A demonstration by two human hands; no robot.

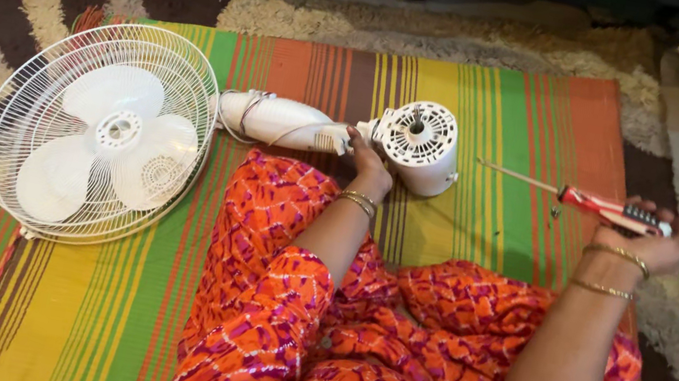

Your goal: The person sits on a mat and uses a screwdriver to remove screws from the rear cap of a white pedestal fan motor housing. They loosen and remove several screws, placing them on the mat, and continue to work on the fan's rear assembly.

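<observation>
The left hand (368, 166) gripped the white fan motor housing (417, 144); right of it, the right hand (651, 241) held a red screwdriver (584, 200); the fan cage (97, 131) lay left.

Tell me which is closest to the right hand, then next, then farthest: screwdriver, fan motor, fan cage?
1. Screwdriver: held in the right hand.
2. Fan motor: mid-mat, by the left hand.
3. Fan cage: far left.

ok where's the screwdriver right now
In the head view the red-handled screwdriver is held in the right hand at the right, its tip pointing left toward the white fan motor.
</observation>
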